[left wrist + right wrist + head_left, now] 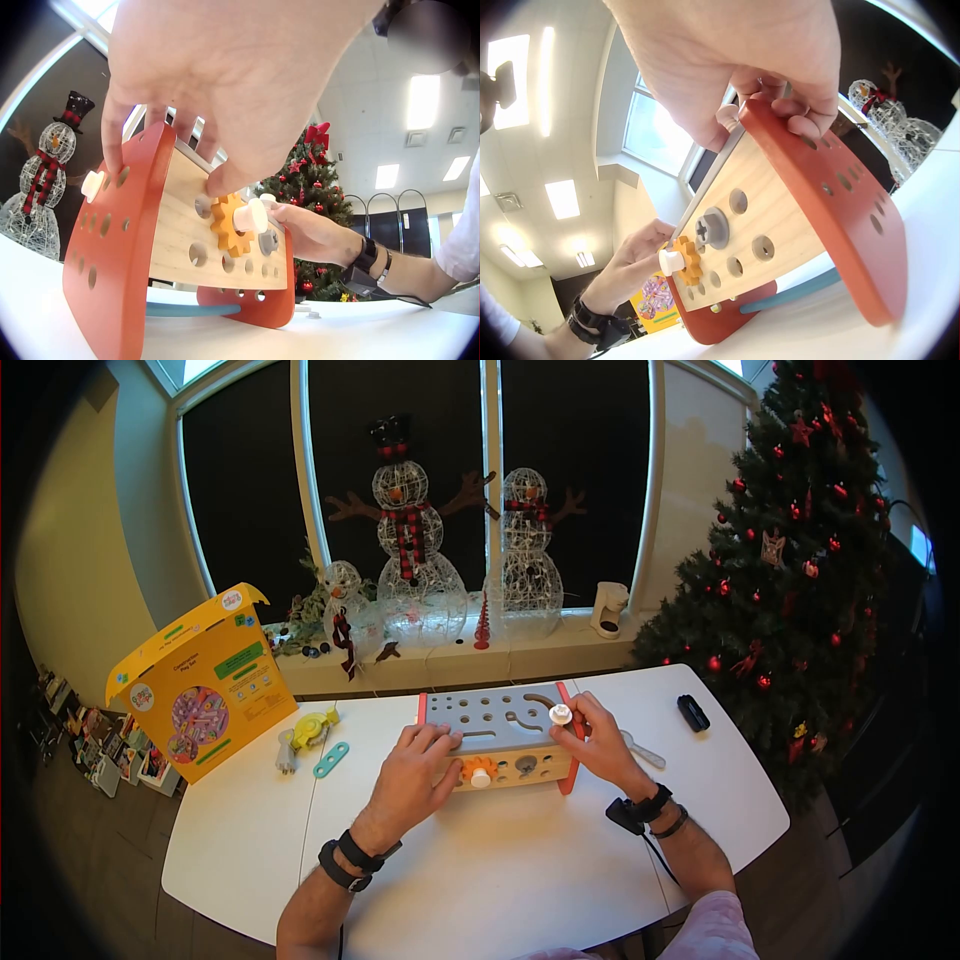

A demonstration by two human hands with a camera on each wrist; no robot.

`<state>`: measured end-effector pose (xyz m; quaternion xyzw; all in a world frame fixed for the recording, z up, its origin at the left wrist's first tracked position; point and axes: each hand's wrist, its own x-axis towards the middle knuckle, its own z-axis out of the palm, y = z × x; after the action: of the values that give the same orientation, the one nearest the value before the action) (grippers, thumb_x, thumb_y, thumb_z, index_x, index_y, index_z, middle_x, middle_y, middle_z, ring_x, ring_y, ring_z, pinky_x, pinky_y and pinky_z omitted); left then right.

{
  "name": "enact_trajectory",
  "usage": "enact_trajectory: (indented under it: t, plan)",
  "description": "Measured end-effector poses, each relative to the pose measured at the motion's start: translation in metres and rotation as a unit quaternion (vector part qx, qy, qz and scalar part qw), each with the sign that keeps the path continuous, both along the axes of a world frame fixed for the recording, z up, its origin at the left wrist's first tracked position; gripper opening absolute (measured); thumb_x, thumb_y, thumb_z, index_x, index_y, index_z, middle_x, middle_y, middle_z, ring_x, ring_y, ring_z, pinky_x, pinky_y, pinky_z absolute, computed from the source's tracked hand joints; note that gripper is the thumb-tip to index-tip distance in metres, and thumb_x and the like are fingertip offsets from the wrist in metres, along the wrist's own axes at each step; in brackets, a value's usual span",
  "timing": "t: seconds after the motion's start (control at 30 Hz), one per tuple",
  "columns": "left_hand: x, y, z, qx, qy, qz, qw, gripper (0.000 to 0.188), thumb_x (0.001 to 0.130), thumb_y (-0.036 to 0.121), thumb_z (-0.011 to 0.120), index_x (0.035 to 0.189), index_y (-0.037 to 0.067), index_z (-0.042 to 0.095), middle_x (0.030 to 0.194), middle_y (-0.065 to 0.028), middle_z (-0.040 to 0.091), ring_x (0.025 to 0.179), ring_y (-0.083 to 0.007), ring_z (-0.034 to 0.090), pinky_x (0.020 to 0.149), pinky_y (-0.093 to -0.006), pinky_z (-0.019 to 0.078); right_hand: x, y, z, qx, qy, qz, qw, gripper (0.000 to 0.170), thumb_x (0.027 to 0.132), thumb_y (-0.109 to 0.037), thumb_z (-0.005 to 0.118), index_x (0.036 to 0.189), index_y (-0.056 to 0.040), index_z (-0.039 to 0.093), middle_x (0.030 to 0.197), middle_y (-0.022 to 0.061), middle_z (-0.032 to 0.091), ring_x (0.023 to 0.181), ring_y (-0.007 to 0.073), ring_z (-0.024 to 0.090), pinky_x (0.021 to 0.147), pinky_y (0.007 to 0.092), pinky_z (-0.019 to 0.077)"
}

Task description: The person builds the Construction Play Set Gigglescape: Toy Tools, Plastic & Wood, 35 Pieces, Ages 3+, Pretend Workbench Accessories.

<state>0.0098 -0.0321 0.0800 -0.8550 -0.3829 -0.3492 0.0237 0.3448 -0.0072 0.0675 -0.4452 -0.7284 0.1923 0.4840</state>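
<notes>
A toy workbench (487,707) has a grey slotted top, a wooden front (742,225) with round holes, and red end panels (120,240). My left hand (408,775) grips its left end, fingers over the top and thumb down at the front. At the other end my right hand (598,745) holds the bench, its fingers bent over the red side panel and the thumb at the top edge, beside a white toy screw (560,715). An orange gear (231,225) sits on the front with a white bolt (251,216) through it, near a grey bolt (714,227).
On the white table (480,870), a yellow toy tool (315,728) and a teal link strip (331,759) lie left of the bench. A yellow box (215,685) stands beyond them. A grey-handled tool (645,750) and a black object (692,712) lie to the right.
</notes>
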Motion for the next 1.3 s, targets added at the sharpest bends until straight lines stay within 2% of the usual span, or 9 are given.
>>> enact_trajectory:
  t: [0.4, 0.47, 0.57, 0.73, 0.87, 0.97, 1.1, 1.2, 1.3]
  plan:
    - [-0.001, 0.000, 0.000, -0.002, 0.000, -0.001, 1.000, 0.039, 0.097, 0.013, 0.078, 0.134, 0.003, 0.072, 0.133, -0.0162, 0.070, 0.125, -0.0380, 0.062, 0.107, -0.0453, 0.0570, 0.007, -0.001, 0.005, -0.009, -0.027, 0.020, 0.999, 0.037, 0.095, -0.018, 0.090, 0.118, 0.0012, 0.068, 0.101, 0.0009, 0.053, 0.087, 0.0115, 0.049, 0.078, 0.0278, 0.0457]
    - [-0.001, 0.000, 0.001, -0.001, 0.000, -0.002, 1.000, 0.039, 0.097, 0.013, 0.078, 0.134, 0.003, 0.072, 0.132, -0.0162, 0.070, 0.125, -0.0379, 0.062, 0.107, -0.0453, 0.0570, 0.008, 0.002, 0.003, 0.011, -0.034, 0.025, 0.999, 0.044, 0.092, -0.022, 0.092, 0.121, 0.0022, 0.068, 0.099, 0.0046, 0.054, 0.085, 0.0156, 0.053, 0.076, 0.0308, 0.0480]
    - [-0.003, 0.001, 0.003, -0.006, 0.007, -0.003, 1.000, 0.040, 0.096, 0.014, 0.079, 0.134, 0.003, 0.073, 0.134, -0.0165, 0.070, 0.125, -0.0380, 0.062, 0.107, -0.0452, 0.0568, 0.009, -0.001, 0.006, -0.004, -0.041, 0.027, 0.999, 0.044, 0.093, -0.021, 0.092, 0.122, 0.0020, 0.069, 0.102, 0.0018, 0.053, 0.090, 0.0127, 0.050, 0.080, 0.0291, 0.0477]
    - [-0.022, 0.009, 0.014, -0.099, -0.003, -0.071, 0.993, 0.050, 0.099, 0.021, 0.083, 0.145, 0.006, 0.069, 0.148, -0.0174, 0.067, 0.134, -0.0387, 0.060, 0.114, -0.0451, 0.0520, 0.009, -0.002, 0.010, 0.004, -0.053, 0.032, 0.998, 0.048, 0.091, -0.025, 0.094, 0.123, 0.0024, 0.069, 0.102, 0.0029, 0.053, 0.090, 0.0144, 0.051, 0.080, 0.0306, 0.0472]
    - [-0.038, 0.017, 0.016, -0.063, -0.040, -0.077, 0.994, 0.056, 0.100, 0.023, 0.084, 0.151, 0.007, 0.065, 0.154, -0.0179, 0.064, 0.142, -0.0373, 0.058, 0.118, -0.0452, 0.0498, 0.010, -0.003, 0.018, 0.003, -0.085, 0.035, 0.996, 0.051, 0.089, -0.027, 0.094, 0.123, 0.0035, 0.071, 0.100, 0.0056, 0.053, 0.085, 0.0179, 0.053, 0.076, 0.0330, 0.0480]
    - [-0.058, 0.022, 0.028, -0.021, -0.042, -0.026, 0.999, 0.057, 0.102, 0.023, 0.082, 0.153, 0.008, 0.063, 0.158, -0.0167, 0.062, 0.145, -0.0358, 0.058, 0.116, -0.0467, 0.0517, 0.012, -0.002, 0.020, -0.003, -0.096, 0.033, 0.995, 0.052, 0.089, -0.028, 0.095, 0.122, 0.0035, 0.071, 0.099, 0.0055, 0.052, 0.084, 0.0181, 0.053, 0.075, 0.0333, 0.0472]
    - [-0.088, 0.027, 0.040, -0.108, -0.130, 0.044, 0.985, 0.051, 0.103, 0.021, 0.079, 0.149, 0.003, 0.064, 0.149, -0.0178, 0.067, 0.135, -0.0389, 0.065, 0.110, -0.0473, 0.0538, 0.011, -0.002, 0.020, -0.006, -0.087, 0.039, 0.995, 0.051, 0.088, -0.028, 0.096, 0.120, 0.0034, 0.071, 0.099, 0.0058, 0.052, 0.084, 0.0183, 0.053, 0.075, 0.0334, 0.0467]
    - [-0.131, 0.050, 0.025, -0.095, -0.106, 0.127, 0.982, 0.053, 0.101, 0.026, 0.081, 0.145, 0.001, 0.067, 0.135, -0.0203, 0.075, 0.123, -0.0413, 0.071, 0.106, -0.0470, 0.0568, 0.010, -0.001, 0.020, -0.008, -0.084, 0.039, 0.996, 0.050, 0.088, -0.028, 0.096, 0.119, 0.0032, 0.071, 0.099, 0.0059, 0.052, 0.084, 0.0181, 0.052, 0.075, 0.0334, 0.0465]
    - [-0.194, 0.084, -0.017, -0.102, -0.029, 0.232, 0.967, 0.058, 0.099, 0.032, 0.083, 0.144, 0.000, 0.068, 0.135, -0.0215, 0.075, 0.126, -0.0428, 0.070, 0.106, -0.0495, 0.0571, 0.011, -0.002, 0.022, -0.016, -0.099, 0.035, 0.994, 0.050, 0.089, -0.028, 0.096, 0.119, 0.0032, 0.071, 0.099, 0.0057, 0.052, 0.084, 0.0179, 0.052, 0.075, 0.0333, 0.0464]
